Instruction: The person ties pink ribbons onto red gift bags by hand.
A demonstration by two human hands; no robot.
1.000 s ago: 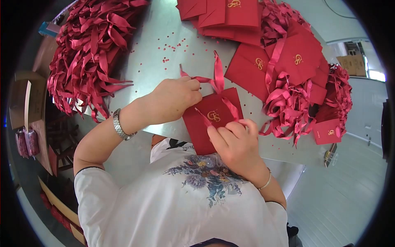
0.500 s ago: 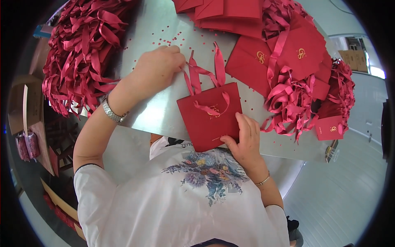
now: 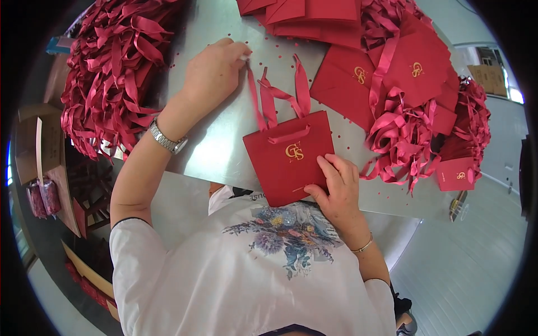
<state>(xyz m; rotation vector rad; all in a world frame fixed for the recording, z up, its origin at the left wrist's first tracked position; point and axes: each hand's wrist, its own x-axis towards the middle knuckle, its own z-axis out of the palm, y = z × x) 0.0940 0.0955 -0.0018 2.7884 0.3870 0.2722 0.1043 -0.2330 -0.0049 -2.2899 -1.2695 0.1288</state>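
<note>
A small red paper gift bag (image 3: 269, 173) with a gold emblem lies at the table's near edge, slightly tilted. My left hand (image 3: 218, 67), fingers pinched, holds the end of a dark pink ribbon (image 3: 253, 92) above the bag and stretches it upward. Another ribbon piece (image 3: 301, 89) stands up from the bag's top, its end loose. Across the upper front, a short ribbon stretch (image 3: 289, 134) lies nearly straight. My right hand (image 3: 339, 182) grips the bag's lower right edge, thumb on the front panel. The fingers' undersides are hidden.
A tall heap of pink ribbon handles (image 3: 117, 67) covers the table's left side. Flat red bags (image 3: 347, 73) and tangled ribbons (image 3: 400, 134) crowd the right. More red bags (image 3: 314, 19) are stacked at the back. Scissors-like metal tools (image 3: 458, 204) lie at the right edge.
My left hand has moved up and away from the bag, drawing the ribbon longer. The front loop has tightened from a sagging curve to nearly straight. My right hand keeps its hold.
</note>
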